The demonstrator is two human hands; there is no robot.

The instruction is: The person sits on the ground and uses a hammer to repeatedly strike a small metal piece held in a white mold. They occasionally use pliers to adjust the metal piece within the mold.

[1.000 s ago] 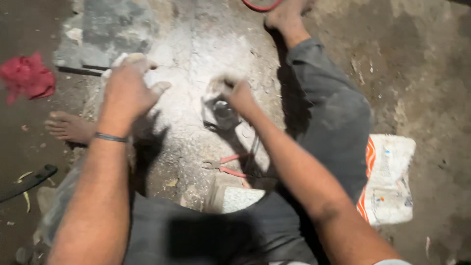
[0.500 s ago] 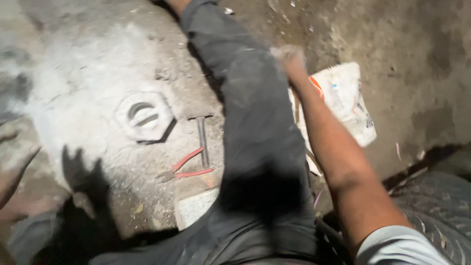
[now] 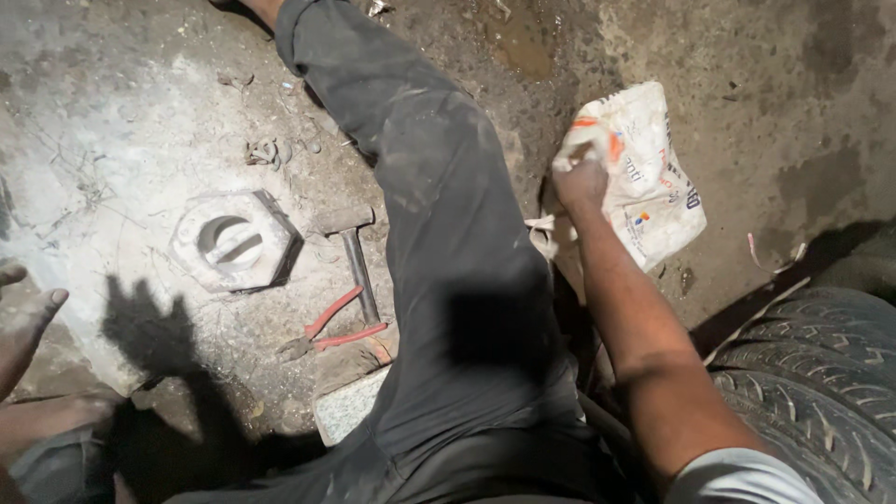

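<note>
My right hand (image 3: 581, 179) reaches past my outstretched right leg (image 3: 439, 215) and grips the top edge of a white printed sack (image 3: 644, 177) lying on the dirt floor. My left hand (image 3: 21, 322) hovers at the left edge, dusty, fingers spread, holding nothing. A grey hexagonal metal block (image 3: 233, 241) with a round recess lies on the powder-covered ground between the hands. Just right of it lie a small hammer (image 3: 353, 252) and red-handled pliers (image 3: 331, 329), untouched.
A tyre (image 3: 821, 373) sits at the lower right beside my arm. A pale stone slab (image 3: 347, 407) lies under my thigh. My left foot (image 3: 56, 415) rests at the lower left. A wet patch (image 3: 523, 42) marks the floor at the top.
The view has swung right. My right hand left the hexagonal block and moved to the white sack, taking hold of it. My left hand has drawn back to the left edge.
</note>
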